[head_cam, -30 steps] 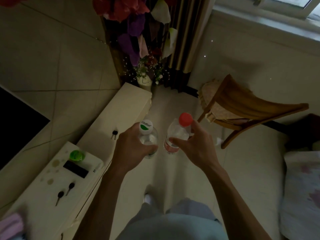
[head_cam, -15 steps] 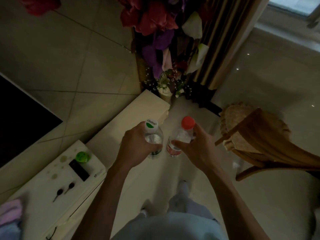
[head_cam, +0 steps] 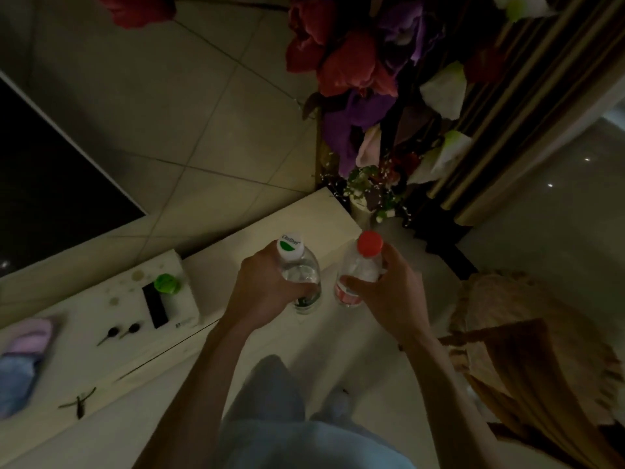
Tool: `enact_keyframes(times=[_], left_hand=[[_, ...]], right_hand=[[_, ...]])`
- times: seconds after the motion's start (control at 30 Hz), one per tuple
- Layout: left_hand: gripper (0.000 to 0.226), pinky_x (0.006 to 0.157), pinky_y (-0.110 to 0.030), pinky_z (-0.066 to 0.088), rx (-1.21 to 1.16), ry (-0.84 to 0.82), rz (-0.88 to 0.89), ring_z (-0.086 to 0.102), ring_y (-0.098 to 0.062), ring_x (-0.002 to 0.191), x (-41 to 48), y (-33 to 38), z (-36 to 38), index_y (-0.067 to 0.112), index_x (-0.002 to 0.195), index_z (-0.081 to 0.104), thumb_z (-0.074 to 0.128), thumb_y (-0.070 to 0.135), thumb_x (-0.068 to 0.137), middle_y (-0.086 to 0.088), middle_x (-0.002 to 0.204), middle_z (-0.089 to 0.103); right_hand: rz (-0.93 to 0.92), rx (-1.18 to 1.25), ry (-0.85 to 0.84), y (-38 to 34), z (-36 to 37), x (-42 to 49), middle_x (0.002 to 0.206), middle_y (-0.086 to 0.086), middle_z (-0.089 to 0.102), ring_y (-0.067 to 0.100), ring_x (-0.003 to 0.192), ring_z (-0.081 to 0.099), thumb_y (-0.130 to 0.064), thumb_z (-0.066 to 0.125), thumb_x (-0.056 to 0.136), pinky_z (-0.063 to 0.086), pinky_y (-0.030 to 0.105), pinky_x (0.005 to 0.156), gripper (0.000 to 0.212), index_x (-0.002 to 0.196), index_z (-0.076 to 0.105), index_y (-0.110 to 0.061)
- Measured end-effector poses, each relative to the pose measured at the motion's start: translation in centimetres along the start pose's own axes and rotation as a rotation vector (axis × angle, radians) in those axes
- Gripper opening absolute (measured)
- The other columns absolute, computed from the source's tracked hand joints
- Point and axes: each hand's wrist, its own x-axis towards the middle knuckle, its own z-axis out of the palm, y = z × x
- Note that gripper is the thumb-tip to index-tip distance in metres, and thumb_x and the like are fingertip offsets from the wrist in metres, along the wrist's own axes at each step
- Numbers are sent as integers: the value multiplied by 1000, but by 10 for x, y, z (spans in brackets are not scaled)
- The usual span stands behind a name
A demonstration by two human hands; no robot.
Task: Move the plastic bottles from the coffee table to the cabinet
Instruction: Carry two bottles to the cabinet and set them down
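Note:
My left hand grips a clear plastic bottle with a white and green cap, held upright. A second clear bottle, with a red cap and a red label, is upright in the grip of my right hand. Both bottles hang side by side, a little apart, above the floor by the right end of a long white cabinet. The coffee table is out of view.
On the cabinet top stand a white box with a green ball, two small keys, folded cloth and pliers. A dark TV screen hangs behind. Artificial flowers stand at the cabinet's end; a wooden chair is on the right.
I have walked closer to the cabinet and turned left, so the chair slid right and down. Both hands keep their bottles, held in the same way.

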Motion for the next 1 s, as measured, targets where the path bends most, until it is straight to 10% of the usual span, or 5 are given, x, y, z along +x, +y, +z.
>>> enact_keyframes(times=[0.7, 1.0], left_hand=[[69, 85, -23, 48, -20, 173, -175, 62, -13, 102, 165, -77, -83, 17, 122, 58, 88, 25, 60, -1, 113, 67], [66, 81, -14, 41, -91, 239, -315, 56, -5, 98, 211, -124, -74, 20, 122, 55, 85, 26, 64, 1, 112, 65]], right_hand=[[-69, -149, -283, -64, 142, 186, 118, -5, 64, 10, 105, 61, -50, 81, 60, 55, 37, 90, 77, 125, 50, -24], [-43, -170, -414, -70, 194, 233, 112, -12, 55, 6, 100, 56, -40, 84, 65, 44, 17, 82, 73, 127, 50, -22]])
